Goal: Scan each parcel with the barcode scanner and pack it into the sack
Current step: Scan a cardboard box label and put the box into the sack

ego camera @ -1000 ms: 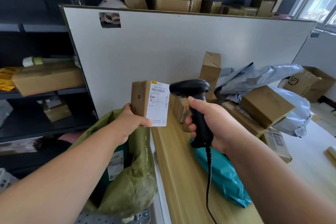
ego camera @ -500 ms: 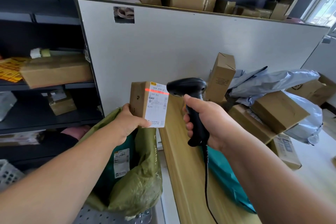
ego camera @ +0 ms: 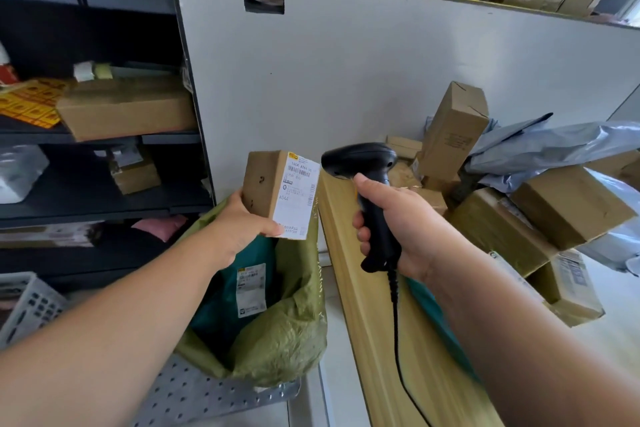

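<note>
At the far left of the frame, dark metal shelving (ego camera: 104,211) carries a long brown cardboard box (ego camera: 128,111) with yellow printed sheets (ego camera: 31,104) beside it. A white plastic lattice crate (ego camera: 27,305) sits in the lower left corner.

Left of centre, the left hand (ego camera: 242,229) grips a small brown cardboard parcel with a white shipping label (ego camera: 280,194). The thumb lies across the label's lower edge and the fingers are wrapped behind the box. The parcel is held upright in the air, label towards the camera, directly above the mouth of an olive-green woven sack (ego camera: 287,322). Inside the sack lies a teal plastic mailer with a white label (ego camera: 251,288). The sack stands on a perforated metal plate (ego camera: 207,392) at the bottom of the frame. A large white board (ego camera: 381,80) fills the background, with cartons lined along its top edge.

At centre, the right hand (ego camera: 405,229) is closed round the handle of a black corded barcode scanner (ego camera: 367,184), forefinger up near the trigger. The scanner's head sits just beside the parcel's upper right corner, not touching it. Its cable hangs down over a light wooden table (ego camera: 374,340).

Towards the right, a tall brown carton (ego camera: 453,135) stands upright against the board. Beyond it lies a heap of brown cardboard boxes (ego camera: 568,208) and grey plastic mailer bags (ego camera: 554,149).
</note>
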Demonstrator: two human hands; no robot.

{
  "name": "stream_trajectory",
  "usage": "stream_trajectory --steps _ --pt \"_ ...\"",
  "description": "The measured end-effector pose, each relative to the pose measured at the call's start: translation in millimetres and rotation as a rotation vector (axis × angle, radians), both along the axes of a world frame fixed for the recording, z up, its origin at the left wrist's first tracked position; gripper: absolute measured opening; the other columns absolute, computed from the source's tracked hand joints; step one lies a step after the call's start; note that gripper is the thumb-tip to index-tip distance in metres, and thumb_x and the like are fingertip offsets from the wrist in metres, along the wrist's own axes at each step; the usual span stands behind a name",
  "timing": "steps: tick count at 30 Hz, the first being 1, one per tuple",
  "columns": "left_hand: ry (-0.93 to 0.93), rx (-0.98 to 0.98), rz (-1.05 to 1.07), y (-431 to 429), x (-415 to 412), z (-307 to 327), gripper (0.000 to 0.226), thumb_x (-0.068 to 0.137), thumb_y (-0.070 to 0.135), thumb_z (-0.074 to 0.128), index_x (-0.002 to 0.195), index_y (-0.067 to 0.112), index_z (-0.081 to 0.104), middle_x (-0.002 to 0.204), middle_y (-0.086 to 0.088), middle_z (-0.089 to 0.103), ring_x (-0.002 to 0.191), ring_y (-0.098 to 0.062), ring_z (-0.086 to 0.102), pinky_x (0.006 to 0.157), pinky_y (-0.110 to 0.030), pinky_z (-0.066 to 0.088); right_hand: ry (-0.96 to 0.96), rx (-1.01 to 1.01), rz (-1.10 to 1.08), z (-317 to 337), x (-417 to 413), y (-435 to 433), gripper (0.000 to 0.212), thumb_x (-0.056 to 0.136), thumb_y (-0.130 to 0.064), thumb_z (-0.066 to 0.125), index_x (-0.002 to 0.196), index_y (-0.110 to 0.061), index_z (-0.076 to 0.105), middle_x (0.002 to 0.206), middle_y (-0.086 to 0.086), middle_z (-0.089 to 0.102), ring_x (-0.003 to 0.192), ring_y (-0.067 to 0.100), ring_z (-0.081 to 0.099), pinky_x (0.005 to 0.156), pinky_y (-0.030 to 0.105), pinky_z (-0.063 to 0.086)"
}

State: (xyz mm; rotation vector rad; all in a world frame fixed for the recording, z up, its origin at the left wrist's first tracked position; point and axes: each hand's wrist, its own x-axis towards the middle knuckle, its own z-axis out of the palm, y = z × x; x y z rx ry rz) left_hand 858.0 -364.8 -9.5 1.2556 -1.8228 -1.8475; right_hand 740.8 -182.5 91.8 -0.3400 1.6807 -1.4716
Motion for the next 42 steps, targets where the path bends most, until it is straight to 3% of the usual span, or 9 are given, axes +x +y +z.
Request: stream_trajectory --steps 4,11,18,24,28,31,33,38,42 --pt "-0.047 -0.048 0.013 -9 15 -15 0.082 0.073 -0.006 0.075 0.138 0.017 0.032 0.109 0.004 0.051 0.103 -0.016 0.049 0.083 -0.027 0.036 -0.007 0.043 0.006 -18 8 -13 0.031 0.094 -0.038 0.063 0.100 -0.012 0.048 0.061 0.005 0.055 0.048 0.015 0.048 0.046 0.026 0.045" --pt "-0.231 0.061 0.005 -31 35 -77 0.096 0.063 0.008 0.084 0.141 0.020 0.031 0.128 -0.001 0.054 0.112 -0.020 0.052 0.098 -0.039 0.043 -0.034 0.138 0.016 -57 16 -32 0.029 0.095 -0.037 0.062 0.101 -0.010 0.051 0.063 0.004 0.055 0.050 0.014 0.049 0.051 0.028 0.044" --pt "-0.388 0.070 -0.022 -39 33 -141 0.105 0.072 0.017 0.081 0.152 0.027 0.013 0.142 -0.004 0.042 0.123 -0.024 0.045 0.093 -0.035 0.039 -0.086 0.219 -0.007 -95 12 -51 0.030 0.095 -0.036 0.063 0.106 -0.010 0.055 0.061 0.004 0.056 0.048 0.014 0.049 0.050 0.028 0.045" --pt "-0.470 0.100 -0.029 -55 18 -196 0.102 0.075 0.022 0.080 0.152 0.029 0.014 0.144 -0.006 0.042 0.125 -0.028 0.046 0.101 -0.038 0.040 -0.102 0.262 0.000 -139 8 -75 0.028 0.094 -0.036 0.064 0.103 -0.011 0.055 0.060 0.005 0.055 0.049 0.016 0.048 0.049 0.029 0.045" --pt "-0.510 0.126 -0.034 -67 11 -232 0.088 0.080 0.025 0.075 0.151 0.029 0.023 0.141 -0.006 0.048 0.125 -0.030 0.048 0.107 -0.046 0.039 -0.101 0.291 0.022 -164 8 -90 0.025 0.094 -0.035 0.064 0.101 -0.013 0.055 0.060 0.004 0.054 0.048 0.016 0.047 0.049 0.030 0.042" --pt "-0.599 0.117 -0.107 -72 8 -255 0.055 0.093 0.031 0.058 0.144 0.024 0.038 0.133 -0.008 0.056 0.118 -0.030 0.054 0.100 -0.043 0.043 -0.105 0.306 0.024 -177 4 -97 0.024 0.093 -0.036 0.065 0.098 -0.015 0.055 0.060 0.004 0.054 0.048 0.016 0.048 0.048 0.029 0.043" --pt "-0.622 0.117 -0.142 -73 7 -260 0.048 0.095 0.038 0.053 0.141 0.026 0.042 0.133 -0.008 0.056 0.119 -0.031 0.053 0.096 -0.042 0.044 -0.103 0.314 0.024 -182 0 -99 0.023 0.093 -0.036 0.065 0.097 -0.016 0.055 0.061 0.004 0.055 0.049 0.016 0.048 0.049 0.030 0.044" --pt "-0.626 -0.074 -0.189 -71 4 -233 0.070 0.092 0.050 0.052 0.151 0.023 0.024 0.150 -0.010 0.037 0.133 -0.034 0.040 0.108 -0.044 0.037 -0.113 0.311 0.021 -178 -4 -92 0.025 0.093 -0.035 0.065 0.103 -0.015 0.056 0.060 0.004 0.055 0.048 0.016 0.048 0.048 0.029 0.043" --pt "-0.524 -0.349 -0.244 -54 -11 -179 0.070 0.094 0.048 0.050 0.152 0.019 0.021 0.154 -0.009 0.030 0.139 -0.029 0.034 0.110 -0.043 0.034 -0.108 0.283 0.002 -162 -10 -72 0.026 0.093 -0.035 0.065 0.105 -0.013 0.056 0.059 0.004 0.056 0.048 0.016 0.048 0.048 0.029 0.044"
